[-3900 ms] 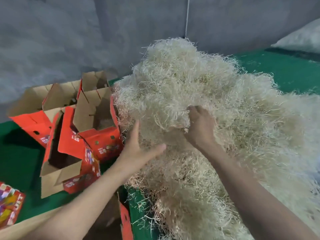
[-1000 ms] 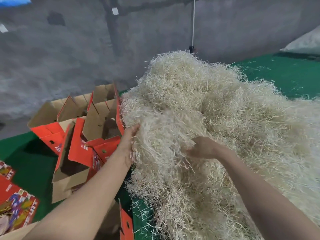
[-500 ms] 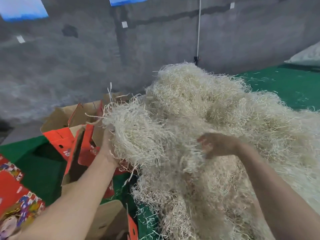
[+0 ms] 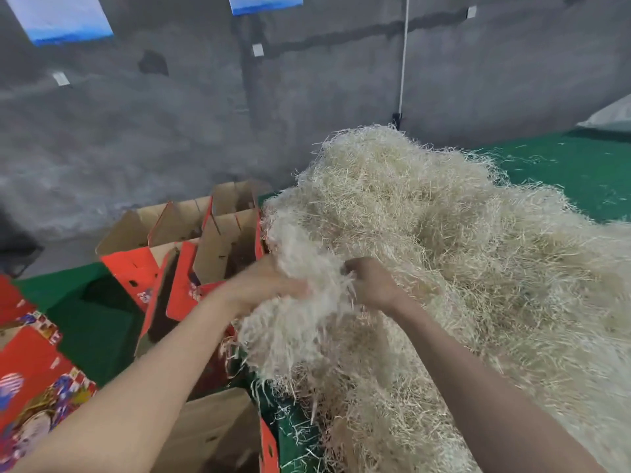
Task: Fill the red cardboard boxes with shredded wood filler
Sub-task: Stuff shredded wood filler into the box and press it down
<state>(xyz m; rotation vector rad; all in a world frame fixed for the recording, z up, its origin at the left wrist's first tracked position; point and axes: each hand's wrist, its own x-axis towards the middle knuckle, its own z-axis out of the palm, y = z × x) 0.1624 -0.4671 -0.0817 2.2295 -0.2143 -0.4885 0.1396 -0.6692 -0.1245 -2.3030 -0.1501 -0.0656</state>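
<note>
A big pale heap of shredded wood filler (image 4: 461, 240) covers the green table on the right. A loose clump of filler (image 4: 300, 312) hangs blurred at the heap's left edge, held between both hands. My left hand (image 4: 263, 288) grips it from the left, its fingers buried in the strands. My right hand (image 4: 372, 285) pinches the clump's right side with curled fingers. Several open red cardboard boxes (image 4: 205, 254) with brown flaps stand just left of the clump. The nearest red box (image 4: 232, 435) lies open under my left forearm.
A green table surface (image 4: 580, 172) shows behind the heap and under the boxes. Flat printed red cartons (image 4: 30, 377) lie at the lower left. A grey concrete wall (image 4: 170, 114) with a white cord rises behind. A white sack (image 4: 611, 114) sits far right.
Both hands have pulled a clump loose from the heap's left side and drawn it down and closer together. The view has tilted up, showing more wall.
</note>
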